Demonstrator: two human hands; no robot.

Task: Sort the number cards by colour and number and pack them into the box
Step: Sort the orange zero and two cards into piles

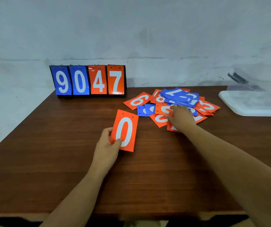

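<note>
My left hand (106,145) pinches an orange card with a white 0 (126,126) by its lower left corner, holding it upright above the brown table (49,145). A loose heap of orange and blue number cards (177,99) lies at the back right of the table. My right hand (180,117) rests on the near side of that heap, fingertips on an orange card; whether it grips one is hidden. A clear plastic box (252,104) stands at the far right edge.
A flip scoreboard (89,80) stands at the back of the table against the pale wall, showing blue 9 and 0, orange 4 and 7. An orange 6 card (139,99) lies at the heap's left edge. Bare wood stretches across the table's near half.
</note>
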